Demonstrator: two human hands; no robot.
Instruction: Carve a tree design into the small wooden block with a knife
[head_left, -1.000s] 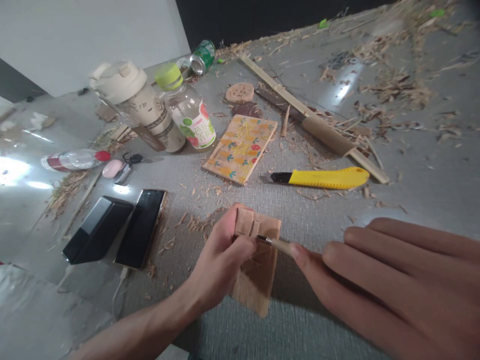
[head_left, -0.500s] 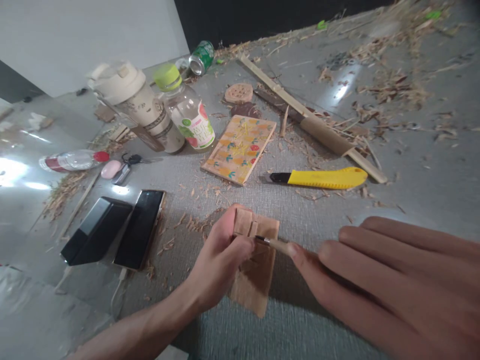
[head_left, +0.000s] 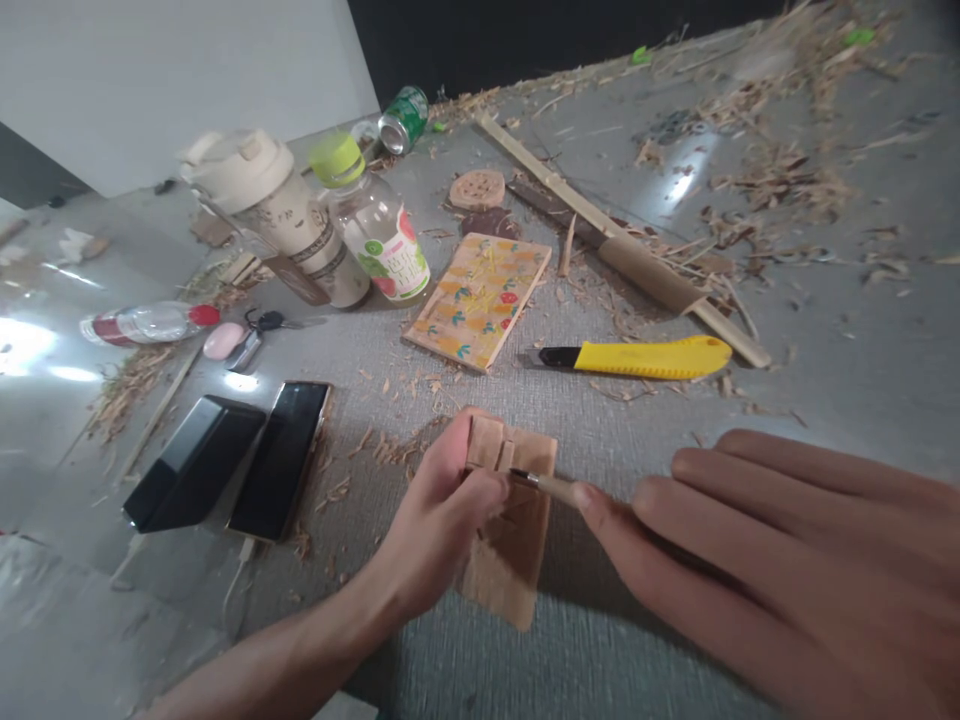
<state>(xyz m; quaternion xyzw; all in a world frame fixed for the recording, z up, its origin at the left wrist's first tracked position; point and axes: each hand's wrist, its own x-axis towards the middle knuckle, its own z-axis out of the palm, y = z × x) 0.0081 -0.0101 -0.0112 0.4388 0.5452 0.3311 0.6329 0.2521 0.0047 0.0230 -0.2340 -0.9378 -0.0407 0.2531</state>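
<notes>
A small flat wooden block (head_left: 504, 570) with grooves cut across its upper part is held just above the table. My left hand (head_left: 439, 510) grips its left edge, thumb lying across the face and fingers hidden behind. In my right hand (head_left: 757, 540) is a thin carving knife (head_left: 551, 487) with a pale wooden handle, pinched between thumb and fingers. Its short dark metal tip touches the block at a groove, close to my left thumb. Beyond the block lies a yellow utility knife (head_left: 652, 357) with some blade showing, beside a painted wooden board (head_left: 480, 298).
Two dark phones (head_left: 281, 460) with cables lie at left. Behind them stand a beige tumbler (head_left: 300, 225), a green-capped bottle (head_left: 382, 235) and a green can (head_left: 405, 120). Long wooden strips (head_left: 622, 240) and wood shavings (head_left: 787, 190) cover the back right. A red-capped bottle (head_left: 150, 323) lies far left.
Almost nothing differs. My right hand has shifted very slightly left with the carving knife, whose tip stays at the groove; the view has tilted a touch.
</notes>
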